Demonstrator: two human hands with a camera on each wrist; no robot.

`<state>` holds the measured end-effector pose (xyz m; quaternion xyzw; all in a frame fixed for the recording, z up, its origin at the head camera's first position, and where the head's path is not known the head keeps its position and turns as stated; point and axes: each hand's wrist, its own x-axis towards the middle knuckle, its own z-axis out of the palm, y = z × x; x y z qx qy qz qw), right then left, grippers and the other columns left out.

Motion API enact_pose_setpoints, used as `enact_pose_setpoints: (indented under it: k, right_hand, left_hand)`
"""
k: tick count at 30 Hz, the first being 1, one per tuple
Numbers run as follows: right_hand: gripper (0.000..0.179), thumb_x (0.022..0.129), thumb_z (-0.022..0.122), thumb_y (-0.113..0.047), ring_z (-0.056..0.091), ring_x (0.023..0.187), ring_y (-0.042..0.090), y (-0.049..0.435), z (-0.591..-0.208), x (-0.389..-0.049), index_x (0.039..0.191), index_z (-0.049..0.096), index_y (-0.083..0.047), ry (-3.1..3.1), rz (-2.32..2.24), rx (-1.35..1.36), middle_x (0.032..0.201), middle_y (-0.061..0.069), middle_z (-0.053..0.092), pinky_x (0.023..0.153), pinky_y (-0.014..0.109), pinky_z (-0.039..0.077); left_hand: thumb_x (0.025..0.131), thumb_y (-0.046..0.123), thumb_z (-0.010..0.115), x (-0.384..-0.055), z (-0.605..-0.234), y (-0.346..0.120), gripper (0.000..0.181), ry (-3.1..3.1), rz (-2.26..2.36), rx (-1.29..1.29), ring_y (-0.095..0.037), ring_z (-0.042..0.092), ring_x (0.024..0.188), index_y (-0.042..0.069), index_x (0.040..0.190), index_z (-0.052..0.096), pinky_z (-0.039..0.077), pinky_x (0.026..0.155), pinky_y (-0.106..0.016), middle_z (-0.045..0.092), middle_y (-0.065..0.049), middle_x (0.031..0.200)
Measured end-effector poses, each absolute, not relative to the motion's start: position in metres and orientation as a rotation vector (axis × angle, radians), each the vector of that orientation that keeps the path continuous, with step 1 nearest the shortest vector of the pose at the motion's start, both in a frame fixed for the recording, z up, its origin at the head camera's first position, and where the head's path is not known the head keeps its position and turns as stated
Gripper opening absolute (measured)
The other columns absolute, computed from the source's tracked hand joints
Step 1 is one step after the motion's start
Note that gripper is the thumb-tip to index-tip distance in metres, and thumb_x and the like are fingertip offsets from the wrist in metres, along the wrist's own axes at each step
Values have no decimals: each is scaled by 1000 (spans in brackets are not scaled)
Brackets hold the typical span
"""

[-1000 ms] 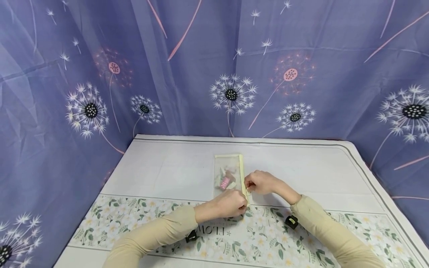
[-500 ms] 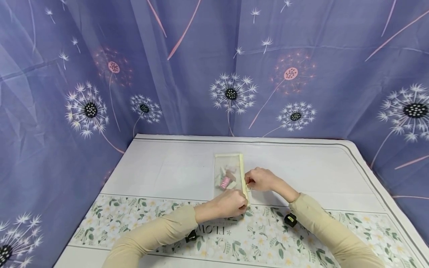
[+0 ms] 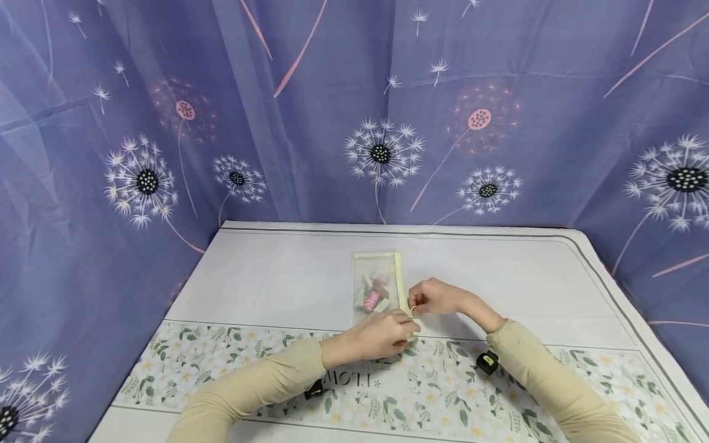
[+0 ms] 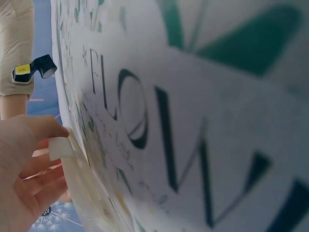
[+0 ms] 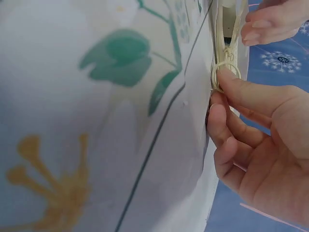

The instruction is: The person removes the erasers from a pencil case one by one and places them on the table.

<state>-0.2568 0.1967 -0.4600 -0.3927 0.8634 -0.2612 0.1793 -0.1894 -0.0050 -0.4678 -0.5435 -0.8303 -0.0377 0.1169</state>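
Observation:
A see-through zip pouch (image 3: 362,267) with pale yellow trim lies on the table in the head view. Small pieces show inside it, among them a pink item (image 3: 372,301). My left hand (image 3: 382,334) covers the pouch's near end; in the left wrist view its thumb and fingers pinch the pale edge (image 4: 79,179) by a small tab (image 4: 60,148). Beside the zip edge, my right hand (image 3: 437,296) pinches a cream cord loop (image 5: 226,64) tied to the zip slider. In the right wrist view the zip's edges stand apart beyond the slider.
A white tablecloth (image 3: 288,271) with a flowered band and printed letters covers the table. Dandelion-patterned blue curtains (image 3: 310,123) hang behind and at both sides. Black camera mounts sit at both wrists.
My right hand has shifted slightly right, with the cord loop still pinched. The left hand's fingers have reached further right past the pouch's near corner.

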Motion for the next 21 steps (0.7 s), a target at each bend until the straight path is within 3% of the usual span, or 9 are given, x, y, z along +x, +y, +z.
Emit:
enact_pose_setpoints:
  k: [6,10,21]
  right_hand:
    - [6,83,66,-13,39,50,-1,197,-457,-257,78,64,-11,2425,-780,-1155,64,5,62,47,12,32]
    - [5,83,66,-13,41,51,-2,197,-460,-258,79,65,-11,2432,-797,-1169,65,3,63,48,11,33]
    - [7,81,67,-13,42,49,-1,194,-459,-261,75,64,-12,2545,-767,-1210,63,-4,62,45,12,35]
  left_hand:
    - [80,16,65,-190,-468,-2,7,-2427,-115,-1651,-2,57,85,20,84,63,46,70,-8,62,11,84]
    - [82,17,65,-187,-467,-1,4,-2448,-123,-1651,0,55,76,20,81,62,45,66,-7,61,11,80]
    - [83,18,66,-186,-462,3,3,-2437,-123,-1623,-1,57,74,19,80,64,47,67,-9,63,10,78]
